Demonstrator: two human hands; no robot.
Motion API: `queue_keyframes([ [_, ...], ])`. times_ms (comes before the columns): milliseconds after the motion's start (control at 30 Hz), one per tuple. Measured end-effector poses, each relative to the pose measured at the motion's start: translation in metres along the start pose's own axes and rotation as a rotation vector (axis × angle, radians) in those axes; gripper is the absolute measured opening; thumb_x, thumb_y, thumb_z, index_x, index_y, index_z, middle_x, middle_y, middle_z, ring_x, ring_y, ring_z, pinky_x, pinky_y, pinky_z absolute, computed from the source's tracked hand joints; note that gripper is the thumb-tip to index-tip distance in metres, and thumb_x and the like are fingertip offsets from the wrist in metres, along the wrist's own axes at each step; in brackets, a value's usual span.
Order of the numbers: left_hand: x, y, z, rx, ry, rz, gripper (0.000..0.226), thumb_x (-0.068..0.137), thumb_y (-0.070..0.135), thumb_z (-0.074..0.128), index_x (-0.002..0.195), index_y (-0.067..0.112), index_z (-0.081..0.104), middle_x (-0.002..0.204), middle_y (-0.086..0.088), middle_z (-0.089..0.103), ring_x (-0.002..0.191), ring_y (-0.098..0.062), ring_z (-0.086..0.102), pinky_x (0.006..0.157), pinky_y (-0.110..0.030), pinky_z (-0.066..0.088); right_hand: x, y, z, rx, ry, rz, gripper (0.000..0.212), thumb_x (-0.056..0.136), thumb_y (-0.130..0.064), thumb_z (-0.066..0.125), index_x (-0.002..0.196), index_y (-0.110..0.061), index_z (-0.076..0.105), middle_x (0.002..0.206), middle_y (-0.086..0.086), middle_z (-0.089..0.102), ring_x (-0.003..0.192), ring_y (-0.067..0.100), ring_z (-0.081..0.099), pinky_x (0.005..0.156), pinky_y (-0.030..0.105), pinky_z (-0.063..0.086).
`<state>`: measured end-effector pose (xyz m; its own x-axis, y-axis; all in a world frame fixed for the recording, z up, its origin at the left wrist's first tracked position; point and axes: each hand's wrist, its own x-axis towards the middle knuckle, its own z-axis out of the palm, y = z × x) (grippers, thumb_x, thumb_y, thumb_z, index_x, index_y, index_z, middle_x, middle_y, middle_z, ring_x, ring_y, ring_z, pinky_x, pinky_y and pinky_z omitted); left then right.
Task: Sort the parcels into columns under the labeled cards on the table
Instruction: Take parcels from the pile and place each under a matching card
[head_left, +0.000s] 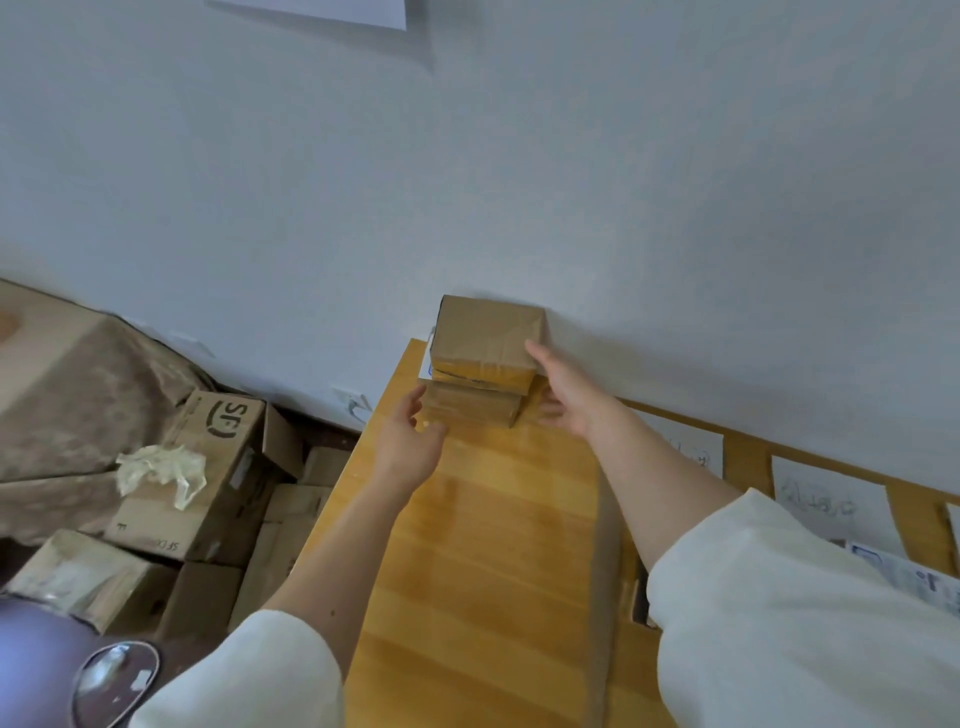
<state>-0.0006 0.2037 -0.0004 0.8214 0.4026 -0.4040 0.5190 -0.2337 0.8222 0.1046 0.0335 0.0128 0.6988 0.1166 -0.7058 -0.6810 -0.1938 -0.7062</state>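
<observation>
Two brown taped parcels are stacked at the far left corner of the wooden table (483, 545), against the wall. The upper parcel (485, 335) lies slightly askew on the lower parcel (470, 408). A white card (425, 368) peeks out beside the stack on its left. My left hand (410, 441) is open at the lower parcel's left end, fingers touching or nearly touching it. My right hand (569, 392) is open at the stack's right side, fingertips at the upper parcel's edge. Neither hand grips a parcel.
More white labelled cards (826, 499) lie along the wall to the right, with a printed parcel (914, 571) below them. Cardboard boxes (218, 467) are piled on the floor left of the table, beside a brown cloth-covered shape (88, 395). A long cardboard strip (608, 571) lies under my right forearm.
</observation>
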Motion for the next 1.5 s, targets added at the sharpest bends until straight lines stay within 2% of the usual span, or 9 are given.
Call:
queue_keyframes([
  [200, 0.003, 0.006, 0.000, -0.075, -0.028, 0.014, 0.061, 0.094, 0.016, 0.055, 0.146, 0.038, 0.032, 0.142, 0.005, 0.046, 0.128, -0.015, 0.046, 0.081, -0.026, 0.040, 0.001, -0.001, 0.003, 0.123, -0.008, -0.022, 0.043, 0.087, -0.050, 0.058, 0.117, -0.021, 0.053, 0.103, 0.002, 0.062, 0.095, 0.017, 0.056, 0.089, 0.036, 0.046],
  [400, -0.004, 0.019, -0.001, -0.305, -0.056, -0.009, 0.045, 0.098, 0.021, 0.043, 0.142, 0.029, 0.043, 0.127, 0.006, 0.058, 0.115, -0.013, 0.055, 0.089, -0.029, 0.049, -0.029, 0.006, -0.004, 0.087, -0.056, -0.157, 0.025, 0.085, -0.037, 0.064, 0.105, -0.023, 0.063, 0.101, -0.003, 0.065, 0.090, 0.013, 0.059, 0.071, 0.026, 0.047],
  [667, -0.051, 0.021, -0.010, -0.594, -0.183, -0.171, 0.051, 0.093, 0.064, 0.033, 0.119, 0.028, 0.059, 0.118, 0.002, 0.064, 0.107, -0.018, 0.065, 0.091, -0.043, 0.054, -0.101, 0.054, -0.026, -0.245, 0.060, -0.558, 0.083, 0.070, -0.015, 0.083, 0.137, -0.033, 0.039, 0.128, -0.015, 0.049, 0.113, -0.008, 0.048, 0.083, 0.006, 0.041],
  [733, -0.062, 0.015, -0.008, -0.570, -0.233, -0.191, 0.063, 0.085, 0.074, 0.039, 0.127, 0.030, 0.054, 0.118, 0.003, 0.063, 0.105, -0.019, 0.066, 0.089, -0.043, 0.056, -0.115, 0.068, -0.032, -0.337, 0.070, -0.614, 0.088, 0.068, -0.016, 0.085, 0.137, -0.039, 0.036, 0.138, -0.012, 0.043, 0.125, 0.000, 0.044, 0.098, 0.019, 0.042],
  [800, -0.076, 0.010, -0.004, -0.566, -0.260, -0.214, 0.053, 0.086, 0.068, 0.047, 0.124, 0.031, 0.052, 0.118, 0.001, 0.063, 0.106, -0.022, 0.067, 0.090, -0.045, 0.055, -0.131, 0.080, -0.038, -0.363, 0.062, -0.610, 0.089, 0.068, -0.020, 0.086, 0.137, -0.045, 0.035, 0.141, -0.014, 0.040, 0.129, 0.005, 0.043, 0.099, 0.028, 0.045],
  [900, -0.097, 0.001, 0.005, -0.610, -0.298, -0.236, 0.034, 0.091, 0.050, 0.056, 0.117, 0.028, 0.056, 0.122, -0.003, 0.062, 0.109, -0.024, 0.065, 0.096, -0.045, 0.053, -0.158, 0.092, -0.041, -0.235, -0.013, -0.527, 0.083, 0.069, -0.038, 0.084, 0.136, -0.047, 0.036, 0.134, -0.020, 0.045, 0.114, -0.001, 0.053, 0.081, 0.015, 0.049],
  [1000, -0.119, -0.013, 0.011, -0.671, -0.329, -0.202, 0.035, 0.093, 0.039, 0.056, 0.121, 0.018, 0.060, 0.123, -0.005, 0.062, 0.112, -0.024, 0.063, 0.099, -0.043, 0.050, -0.173, 0.107, -0.040, -0.007, -0.029, -0.382, 0.100, 0.059, -0.065, 0.078, 0.144, -0.034, 0.036, 0.136, -0.002, 0.052, 0.112, 0.014, 0.060, 0.095, 0.036, 0.053],
  [1100, -0.138, -0.026, 0.014, -0.745, -0.326, -0.200, 0.028, 0.095, 0.033, 0.052, 0.113, 0.016, 0.062, 0.112, -0.005, 0.063, 0.104, -0.021, 0.062, 0.096, -0.040, 0.051, -0.188, 0.129, -0.041, -0.024, 0.028, -0.334, 0.123, 0.048, -0.063, 0.085, 0.151, -0.029, 0.026, 0.134, 0.000, 0.055, 0.117, 0.014, 0.058, 0.105, 0.041, 0.045],
  [1500, -0.188, -0.063, 0.029, -0.637, -0.279, -0.339, 0.041, 0.096, 0.046, 0.045, 0.126, 0.020, 0.057, 0.127, -0.003, 0.061, 0.114, -0.022, 0.061, 0.093, -0.039, 0.050, -0.244, 0.188, -0.057, -0.350, 0.292, -0.652, 0.105, 0.055, -0.026, 0.093, 0.141, -0.027, 0.032, 0.135, -0.008, 0.036, 0.128, 0.005, 0.039, 0.108, 0.020, 0.036],
])
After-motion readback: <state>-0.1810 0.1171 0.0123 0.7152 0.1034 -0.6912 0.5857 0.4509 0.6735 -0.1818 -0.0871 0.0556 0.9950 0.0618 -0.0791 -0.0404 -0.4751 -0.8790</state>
